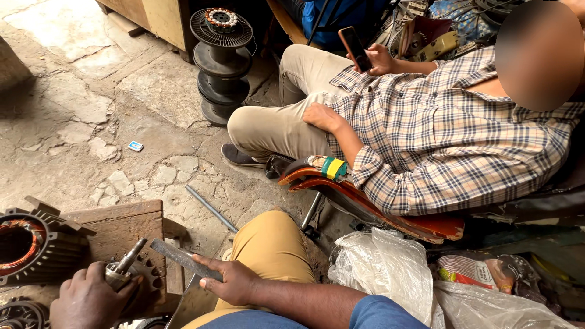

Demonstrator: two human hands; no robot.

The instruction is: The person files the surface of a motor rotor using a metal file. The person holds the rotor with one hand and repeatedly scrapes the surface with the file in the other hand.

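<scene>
- Two hands work low at the near edge: the left hand (pixel 91 300) is clenched around a rotor shaft (pixel 125 263), a grimy steel spindle with a toothed round part at its base, held tilted over a wooden block (pixel 122 228)
- the right hand (pixel 234 281) grips a flat metal file (pixel 183 258), dull grey, its far tip pointing toward the shaft
- as I judge it, the file could skid off the round shaft and catch the left knuckles, since nothing clamps the piece
- just left, a finned motor housing (pixel 33 244) shows copper windings inside
- a thin steel rod (pixel 210 208) lies on the cracked floor (pixel 79 103)
- farther off, another person reclines on a red chair (pixel 365 207), holding a phone (pixel 354 49)
- beyond, a stacked black motor part (pixel 220 61) stands
</scene>
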